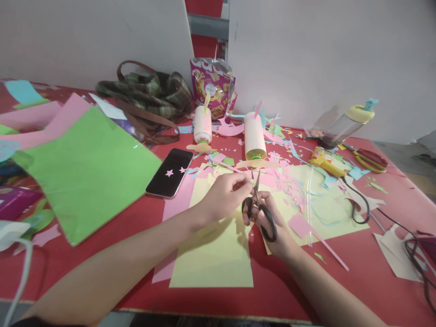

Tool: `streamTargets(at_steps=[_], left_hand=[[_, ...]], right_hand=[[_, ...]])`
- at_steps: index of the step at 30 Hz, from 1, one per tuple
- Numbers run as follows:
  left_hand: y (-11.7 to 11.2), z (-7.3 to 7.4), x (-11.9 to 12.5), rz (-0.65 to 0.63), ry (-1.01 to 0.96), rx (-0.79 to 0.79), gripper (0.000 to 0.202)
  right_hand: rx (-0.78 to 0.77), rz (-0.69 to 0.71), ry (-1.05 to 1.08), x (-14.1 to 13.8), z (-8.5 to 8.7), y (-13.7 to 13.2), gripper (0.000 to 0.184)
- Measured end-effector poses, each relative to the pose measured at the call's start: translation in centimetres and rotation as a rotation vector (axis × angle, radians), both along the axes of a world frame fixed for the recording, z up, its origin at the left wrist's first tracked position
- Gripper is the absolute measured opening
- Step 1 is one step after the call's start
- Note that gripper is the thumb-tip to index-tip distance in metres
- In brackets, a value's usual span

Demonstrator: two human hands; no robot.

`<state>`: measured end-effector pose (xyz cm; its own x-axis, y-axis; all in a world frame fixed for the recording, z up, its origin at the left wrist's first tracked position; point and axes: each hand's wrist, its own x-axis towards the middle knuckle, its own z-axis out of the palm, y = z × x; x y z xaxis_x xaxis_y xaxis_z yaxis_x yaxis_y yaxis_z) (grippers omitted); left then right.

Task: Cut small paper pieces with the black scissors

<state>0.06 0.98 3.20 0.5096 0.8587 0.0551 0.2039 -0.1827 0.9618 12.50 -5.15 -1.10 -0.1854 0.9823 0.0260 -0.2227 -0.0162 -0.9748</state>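
Note:
My right hand (269,218) grips a pair of black-handled scissors (268,222), fingers through the loops, blades parted and pointing away from me. Just left of the blades, my left hand (230,193) is closed with thumb and fingertips pinched together. Whatever sits in that pinch is too small or hidden to make out. Both hands are above pale yellow paper (214,263), which lies over a pink sheet (165,261). Beyond them stand two paper-wrapped cylinders: a smaller one (203,122) and a larger one (254,136). A phone (170,172) with small pink stars on its screen lies to the left.
Green paper (98,168) covers the left side. Behind are a plaid bag (153,93) and a purple snack bag (214,86). At right lie a yellow glue gun (327,163) with its cord, pliers (369,159) and a clear bottle (347,127). Paper scraps litter the red table (136,290).

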Motion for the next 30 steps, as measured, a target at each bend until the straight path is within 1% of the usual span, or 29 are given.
streamTargets(at_steps=[4,9,13,17,25,30], left_hand=[[0.4,0.1,-0.2,-0.005,0.07,0.069,0.022],[1.0,0.4,-0.7,-0.068,0.195,0.173,0.021],[1.5,0.8,-1.2,-0.121,0.266,0.22,0.021],[1.7,1.2,-1.5,-0.134,0.31,0.256,0.021],[2.0,1.7,-1.9,-0.186,0.36,0.257,0.02],[1.9,1.6,-1.9,-0.199,0.337,0.22,0.018]], right_hand=[[-0.001,0.006,0.028,0.1,0.1,0.0,0.021],[-0.015,0.033,0.054,0.1,0.0,-0.1,0.018],[-0.022,0.054,0.063,0.1,-0.1,-0.1,0.019],[-0.048,0.083,0.055,0.1,-0.1,-0.1,0.02],[-0.071,0.109,0.04,0.2,-0.2,-0.2,0.021],[-0.039,0.112,0.043,0.2,-0.1,-0.1,0.023]])
